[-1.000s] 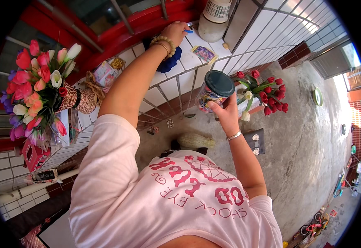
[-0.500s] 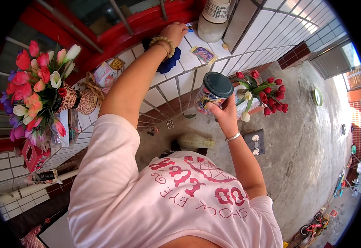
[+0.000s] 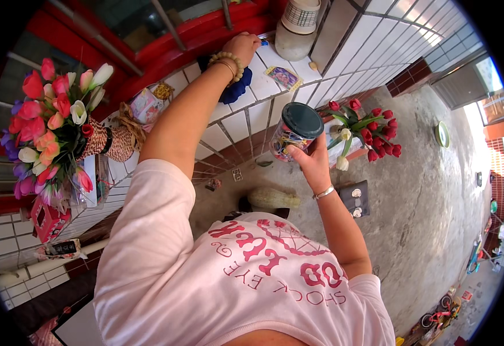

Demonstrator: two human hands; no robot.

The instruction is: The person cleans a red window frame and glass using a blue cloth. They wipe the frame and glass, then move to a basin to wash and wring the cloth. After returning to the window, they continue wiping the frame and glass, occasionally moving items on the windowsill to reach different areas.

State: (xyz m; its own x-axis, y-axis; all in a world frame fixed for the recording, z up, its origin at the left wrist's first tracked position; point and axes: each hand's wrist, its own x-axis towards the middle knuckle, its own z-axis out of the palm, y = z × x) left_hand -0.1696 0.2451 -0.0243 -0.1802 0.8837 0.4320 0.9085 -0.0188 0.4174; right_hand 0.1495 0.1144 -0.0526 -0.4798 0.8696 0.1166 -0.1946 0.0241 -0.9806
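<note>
My right hand is wrapped round a clear plastic jar with a dark green lid on. Small colourful pieces show through its wall; I cannot tell what they are. My left hand reaches to the back of the white tiled ledge, by the red window frame. A small blue object shows at its closed fingertips, mostly hidden. A dark blue cloth bundle lies under my left wrist. Beside it on the ledge is a colourful picture card.
A white pot stands at the ledge's right end. Artificial tulips in a rope-wrapped vase stand at the left. Red tulips rise right of the jar. A long pale-green gourd and a black pouch lie below.
The jar in my right hand has shifted slightly left and down. The blue object at my left fingertips has moved slightly, while that hand stays nearly in place.
</note>
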